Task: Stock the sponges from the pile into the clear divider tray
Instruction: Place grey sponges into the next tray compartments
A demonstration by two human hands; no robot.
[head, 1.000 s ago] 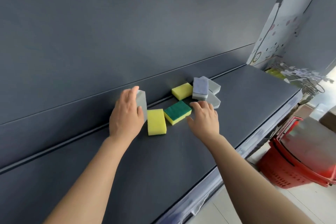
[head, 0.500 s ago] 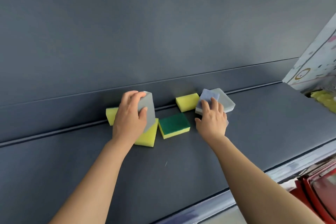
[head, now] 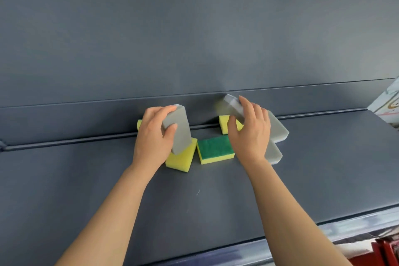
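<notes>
A pile of sponges lies at the back of a dark grey shelf. My left hand grips a grey sponge held on end above a yellow sponge. My right hand holds a blurred grey sponge lifted over another yellow sponge. Between my hands lies a green-topped yellow sponge. Two grey sponges rest to the right, one partly under the other. A yellow corner shows behind my left hand. No clear divider tray is in view.
The shelf's dark back panel rises right behind the sponges, with a raised lip along its foot. The shelf's front edge runs across the lower right. A red basket corner shows below it, and a patterned panel at far right.
My right hand has taken a grey sponge off the pile and raised it, still in motion. My left hand keeps its grey sponge. The view has swung left, showing less of the basket.
</notes>
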